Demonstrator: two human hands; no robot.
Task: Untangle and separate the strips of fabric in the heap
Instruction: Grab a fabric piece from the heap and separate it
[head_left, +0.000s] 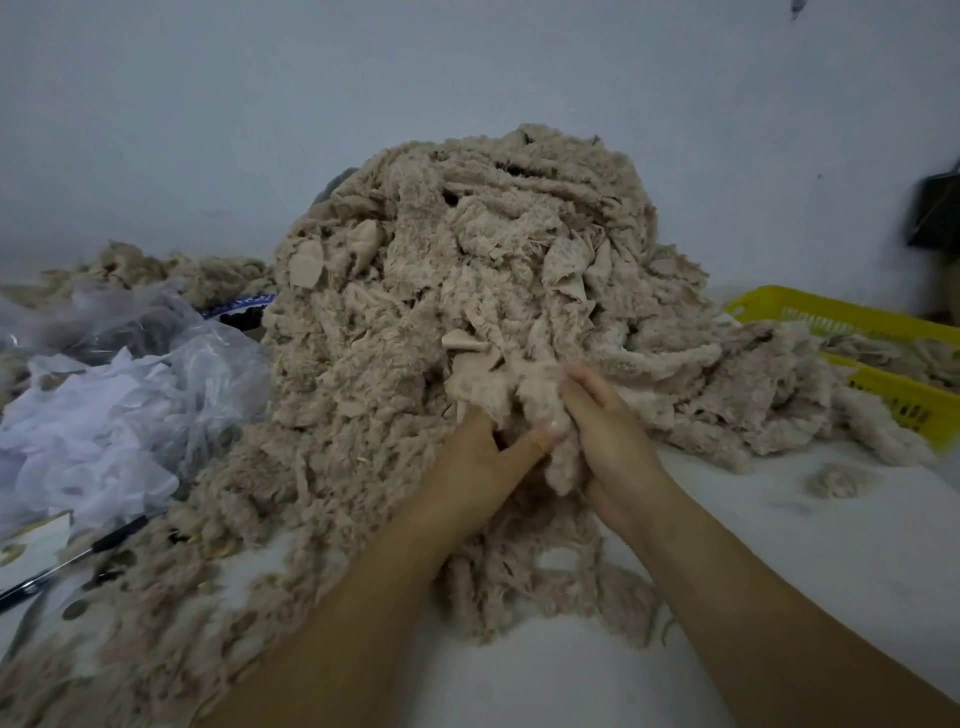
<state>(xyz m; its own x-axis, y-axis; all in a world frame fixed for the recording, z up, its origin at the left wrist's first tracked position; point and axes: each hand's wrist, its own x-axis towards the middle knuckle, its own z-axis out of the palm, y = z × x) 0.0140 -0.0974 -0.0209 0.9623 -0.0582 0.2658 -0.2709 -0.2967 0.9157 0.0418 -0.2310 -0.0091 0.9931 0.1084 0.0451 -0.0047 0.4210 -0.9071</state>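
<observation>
In front of the heap (467, 249), left hand (480, 460) and right hand (610, 428) clutch one strip (563, 470) running near-to-far.

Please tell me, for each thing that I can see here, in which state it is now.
heap: piled high, tangled.
fabric strip: gripped by both hands at the heap's near edge, not yet free.
left hand: grips the fabric strip.
right hand: fingers curled round the fabric strip.
yellow basket: open, holds some fabric.
plastic bags: crumpled.
pen: lying flat.
</observation>
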